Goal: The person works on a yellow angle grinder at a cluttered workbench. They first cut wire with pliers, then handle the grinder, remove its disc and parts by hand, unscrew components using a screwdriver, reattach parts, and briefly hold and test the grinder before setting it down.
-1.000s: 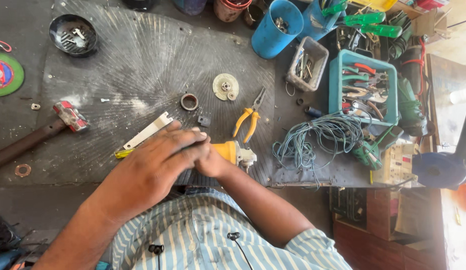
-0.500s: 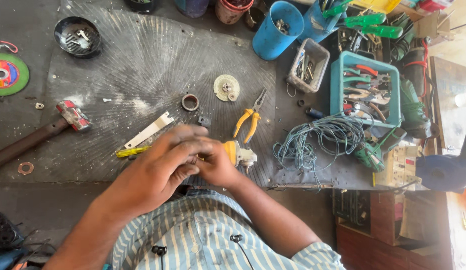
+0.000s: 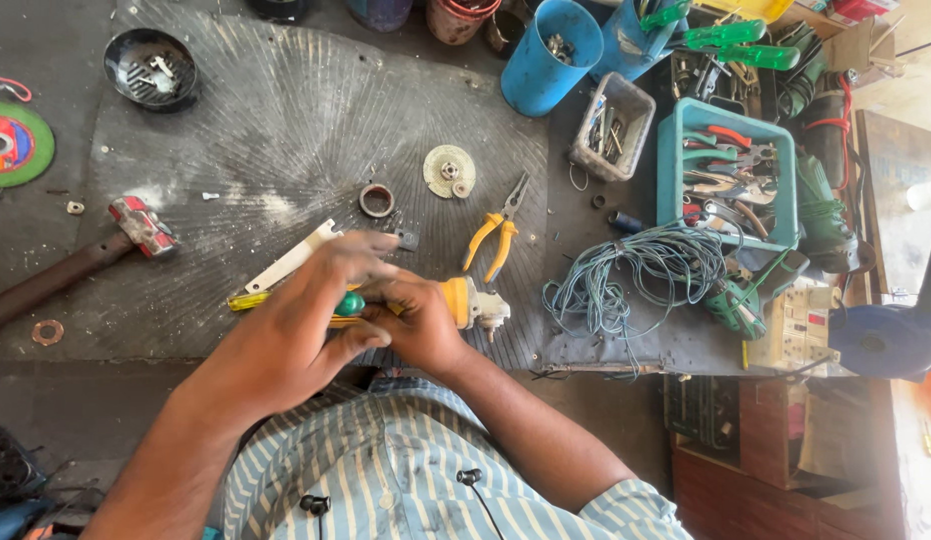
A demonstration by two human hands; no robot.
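While both hands meet at the near edge of the table (image 3: pixel 286 120), they close around a yellow angle grinder (image 3: pixel 466 302) whose metal head sticks out to the right of them. The right hand (image 3: pixel 421 320) is curled shut around the grinder's body, and the left hand (image 3: pixel 296 335) lies over it with its fingers bent around a green-handled screwdriver (image 3: pixel 348 304); a yellow part shows just left of the hands, beside a flat white strip (image 3: pixel 286 263). Just beyond the hands lie a metal ring (image 3: pixel 377 200) and a round flange disc (image 3: pixel 449 171), with yellow-handled pliers (image 3: pixel 494 238) a little to the right of them. A tangle of blue-grey wire (image 3: pixel 636 275) sits right of the grinder, below a teal tool tray (image 3: pixel 726 175) full of hand tools. Further back stand a blue cup (image 3: pixel 551 55) and a small grey box (image 3: pixel 611 125) of bits. To the left lie a red-headed hammer (image 3: pixel 136 228), a black bowl (image 3: pixel 151 68) of screws and a green cutting disc (image 3: pixel 14 145).
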